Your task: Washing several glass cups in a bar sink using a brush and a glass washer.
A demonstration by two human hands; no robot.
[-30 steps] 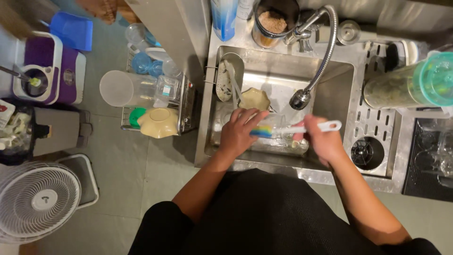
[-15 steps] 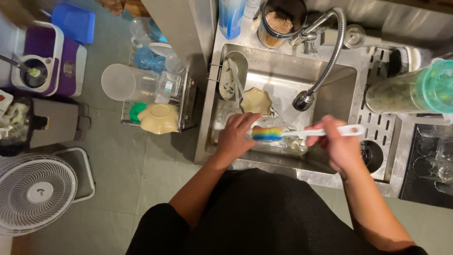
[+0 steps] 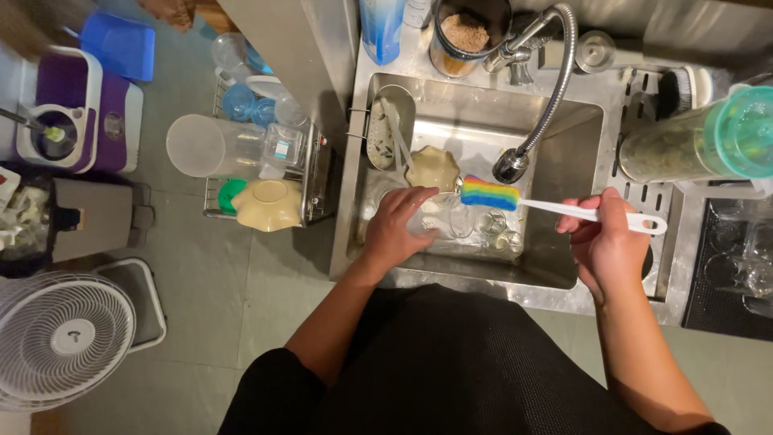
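Head view, left hand [image 3: 400, 228] grip clamped on glass [image 3: 439, 219], right hand [image 3: 605, 244] grip clamped on sponge brush [image 3: 555, 205]

There is a single view, from a camera worn on the person's head, facing almost straight down from standing height. The steel sink [image 3: 483, 169] lies right of centre, close below, with the faucet [image 3: 547, 89] at its far edge near the top of the frame. The person's dark-clothed body fills the near bottom edge. The left half takes in the floor, with a white fan [image 3: 60, 338] at the near left.
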